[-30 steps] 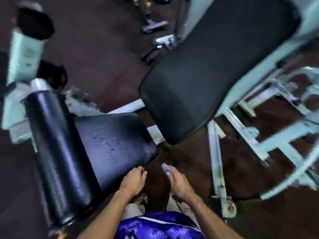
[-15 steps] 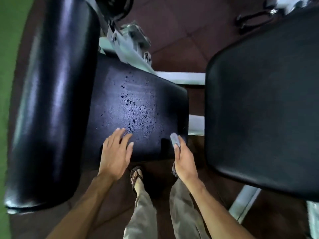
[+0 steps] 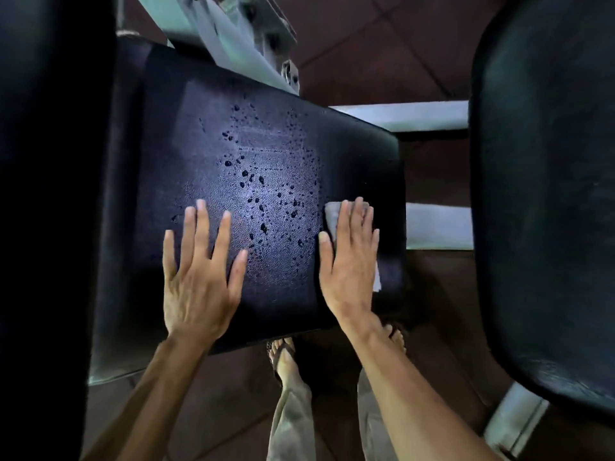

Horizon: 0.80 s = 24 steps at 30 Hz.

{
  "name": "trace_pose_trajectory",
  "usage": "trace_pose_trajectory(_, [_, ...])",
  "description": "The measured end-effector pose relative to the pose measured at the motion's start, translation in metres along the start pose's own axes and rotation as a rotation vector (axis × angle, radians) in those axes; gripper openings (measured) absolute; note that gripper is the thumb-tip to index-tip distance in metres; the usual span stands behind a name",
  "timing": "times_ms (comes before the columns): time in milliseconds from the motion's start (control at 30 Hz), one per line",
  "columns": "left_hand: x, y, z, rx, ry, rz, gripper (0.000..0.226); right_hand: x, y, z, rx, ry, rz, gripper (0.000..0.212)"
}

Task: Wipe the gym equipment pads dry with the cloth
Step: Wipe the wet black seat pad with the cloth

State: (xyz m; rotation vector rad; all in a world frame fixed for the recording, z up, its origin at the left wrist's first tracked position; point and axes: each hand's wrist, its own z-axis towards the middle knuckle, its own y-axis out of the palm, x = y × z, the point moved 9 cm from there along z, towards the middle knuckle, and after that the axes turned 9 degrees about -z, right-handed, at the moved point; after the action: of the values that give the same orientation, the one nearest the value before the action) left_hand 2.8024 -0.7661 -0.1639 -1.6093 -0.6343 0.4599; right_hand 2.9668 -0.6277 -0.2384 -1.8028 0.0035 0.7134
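Right hand (image 3: 349, 261) presses a grey cloth (image 3: 332, 212) flat-fingered on the wet seat pad (image 3: 206, 154); left hand (image 3: 196, 281) rests splayed, between roller pad (image 3: 50, 194) and back pad (image 3: 549, 194).

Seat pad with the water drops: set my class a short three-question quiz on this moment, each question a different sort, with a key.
1. True or false: the grey cloth lies under the right hand.
2. Where do the water drops sit on the seat pad? A) between the two hands B) only at its far left edge C) nowhere
3. Fill in: the left hand rests flat with fingers ____.

Key: 1 true; 2 A; 3 spread.
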Motion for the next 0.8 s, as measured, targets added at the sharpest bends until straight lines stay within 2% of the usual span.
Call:
trace_pose_trajectory(233, [0.003,0.002,0.0,0.018,-0.009,0.003,0.064,0.022,0.009,-0.034,-0.043,-0.039,-0.144,0.058])
trace_pose_trajectory(400, [0.003,0.003,0.0,-0.001,-0.029,-0.018,0.065,0.056,-0.004,-0.003,0.044,0.257,-0.051,0.056])
trace_pose_trajectory(467, [0.003,0.003,0.001,-0.007,-0.037,-0.018,0.067,0.06,-0.013,0.039,0.1,0.359,-0.012,0.057])
trace_pose_trajectory(533, [0.002,0.004,0.001,-0.007,-0.044,-0.008,0.067,0.045,-0.018,0.092,0.111,0.376,0.025,0.059])
trace_pose_trajectory(600, [0.003,0.004,0.001,-0.005,-0.044,-0.007,0.067,-0.001,-0.014,0.131,0.086,0.24,0.015,0.061])
trace_pose_trajectory(667, [0.004,0.004,0.003,-0.006,-0.044,-0.008,0.066,-0.057,-0.008,0.126,0.09,0.037,-0.022,0.059])
trace_pose_trajectory(733, [0.003,0.002,0.002,-0.004,-0.047,-0.004,0.064,-0.091,-0.002,0.079,0.055,-0.146,-0.044,0.057])
trace_pose_trajectory(800, [0.003,0.0,0.003,-0.002,-0.048,-0.011,0.062,-0.086,0.006,0.016,-0.035,-0.268,-0.078,0.056])
